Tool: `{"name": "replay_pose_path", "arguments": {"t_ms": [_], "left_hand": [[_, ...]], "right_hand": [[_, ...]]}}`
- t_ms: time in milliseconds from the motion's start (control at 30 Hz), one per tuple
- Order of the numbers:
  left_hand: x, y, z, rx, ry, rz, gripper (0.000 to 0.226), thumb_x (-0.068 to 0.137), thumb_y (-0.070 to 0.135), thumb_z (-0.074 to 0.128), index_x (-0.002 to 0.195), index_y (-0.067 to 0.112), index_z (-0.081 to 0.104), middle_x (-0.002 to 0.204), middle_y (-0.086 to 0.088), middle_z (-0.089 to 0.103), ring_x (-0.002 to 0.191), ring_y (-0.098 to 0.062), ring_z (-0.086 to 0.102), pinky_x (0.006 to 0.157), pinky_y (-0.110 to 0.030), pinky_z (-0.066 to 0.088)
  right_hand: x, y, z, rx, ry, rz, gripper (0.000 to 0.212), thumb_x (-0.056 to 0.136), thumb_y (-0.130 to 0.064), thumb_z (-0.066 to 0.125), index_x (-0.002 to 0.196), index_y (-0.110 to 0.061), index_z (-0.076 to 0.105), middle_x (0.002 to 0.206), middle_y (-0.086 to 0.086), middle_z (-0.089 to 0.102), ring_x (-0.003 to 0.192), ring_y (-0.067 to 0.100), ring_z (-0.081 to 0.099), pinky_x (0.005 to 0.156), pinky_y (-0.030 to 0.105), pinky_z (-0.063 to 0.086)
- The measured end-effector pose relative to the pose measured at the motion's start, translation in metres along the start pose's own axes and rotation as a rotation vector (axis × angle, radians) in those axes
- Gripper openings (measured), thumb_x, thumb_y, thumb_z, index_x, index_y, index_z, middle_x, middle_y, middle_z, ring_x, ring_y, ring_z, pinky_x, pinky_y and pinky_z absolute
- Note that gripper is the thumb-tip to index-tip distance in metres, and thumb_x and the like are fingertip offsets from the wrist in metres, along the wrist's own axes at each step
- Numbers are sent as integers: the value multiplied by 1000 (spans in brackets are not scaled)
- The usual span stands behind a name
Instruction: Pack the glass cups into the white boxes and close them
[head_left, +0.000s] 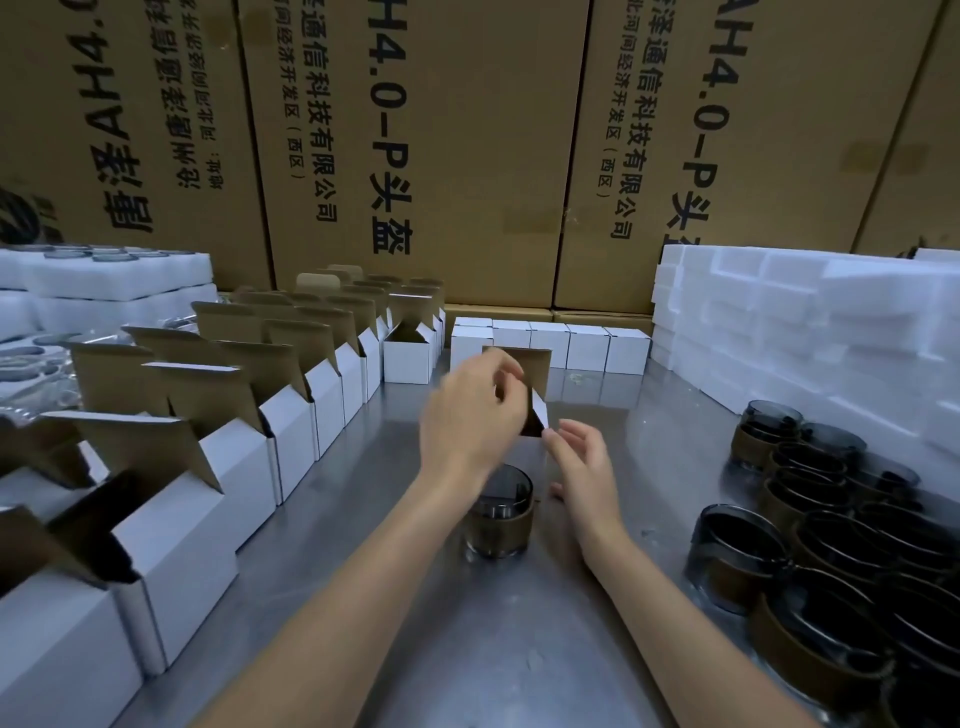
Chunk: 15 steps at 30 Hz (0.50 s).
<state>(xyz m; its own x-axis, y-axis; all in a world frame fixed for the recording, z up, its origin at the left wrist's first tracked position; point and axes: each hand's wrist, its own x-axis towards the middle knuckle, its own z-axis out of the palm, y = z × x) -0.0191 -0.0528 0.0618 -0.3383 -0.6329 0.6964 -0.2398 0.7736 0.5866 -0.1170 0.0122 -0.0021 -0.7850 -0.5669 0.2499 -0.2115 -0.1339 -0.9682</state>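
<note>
One white box (537, 410) held up mid-counter, brown inner flap raised, pinched between left hand (470, 415) and right hand (584, 465). One smoky glass cup (500, 517) with brown band upright just below it. More banded cups (831, 551) clustered at right. Open white boxes (218, 467) in rows at left, flaps up. Closed boxes (550, 343) lined at back.

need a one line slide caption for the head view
Left hand and right hand fold a white cardboard box's flaps above a smoky glass cup on the steel table.
</note>
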Motion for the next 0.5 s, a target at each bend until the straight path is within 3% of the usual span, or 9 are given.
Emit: {"name": "replay_pose_path", "arguments": {"t_ms": [67, 100, 167, 233, 333, 433, 500], "left_hand": [[6, -9, -4, -210, 76, -125, 15, 91, 20, 52, 95, 30, 62, 102, 12, 63, 84, 1, 58, 60, -12, 44], [9, -16, -5, -313, 43, -216, 18, 91, 19, 54, 104, 30, 61, 113, 10, 61, 94, -1, 58, 64, -8, 43], [11, -29, -4, -388, -158, -380, 36, 91, 22, 59, 126, 24, 54, 133, 2, 52, 120, -13, 51, 87, -17, 41], [6, -37, -1, -383, -353, -481, 55, 89, 30, 65, 139, 21, 44, 143, -2, 45, 130, -19, 43, 99, -32, 40], [1, -42, 5, -356, -379, -458, 63, 82, 40, 71, 137, 21, 47, 137, 1, 50, 125, -17, 48, 92, -29, 42], [3, -43, 4, -239, -309, -385, 47, 84, 46, 67, 123, 24, 54, 120, 4, 58, 107, -11, 53, 81, -25, 42], [4, -46, 4, -217, -277, -373, 30, 90, 38, 60, 116, 28, 49, 114, 3, 59, 99, -12, 55, 83, -31, 48]], "right_hand": [[0, 2, 0, -16, -31, 19, 44, 89, -42, 60, 128, -26, 48, 132, -7, 50, 121, 13, 48, 104, 46, 42], [0, 2, 1, -22, -42, 34, 50, 86, -47, 61, 130, -27, 47, 134, -7, 49, 122, 13, 47, 104, 46, 42], [1, 3, 4, -36, -47, 68, 64, 80, -57, 63, 134, -28, 45, 135, -8, 49, 124, 12, 47, 106, 45, 41], [3, 2, 8, -90, -32, 88, 74, 74, -66, 63, 134, -28, 45, 127, -11, 53, 122, 13, 49, 106, 45, 39], [4, 1, 12, -149, 11, 103, 74, 68, -76, 60, 127, -32, 50, 113, -18, 53, 114, 11, 52, 104, 44, 41], [5, 1, 12, -142, 35, 98, 60, 75, -73, 55, 118, -32, 56, 115, -13, 58, 107, 10, 54, 100, 41, 43], [5, 2, 12, -137, 48, 91, 49, 86, -65, 47, 117, -29, 58, 119, -8, 60, 109, 13, 54, 101, 42, 42]]}}
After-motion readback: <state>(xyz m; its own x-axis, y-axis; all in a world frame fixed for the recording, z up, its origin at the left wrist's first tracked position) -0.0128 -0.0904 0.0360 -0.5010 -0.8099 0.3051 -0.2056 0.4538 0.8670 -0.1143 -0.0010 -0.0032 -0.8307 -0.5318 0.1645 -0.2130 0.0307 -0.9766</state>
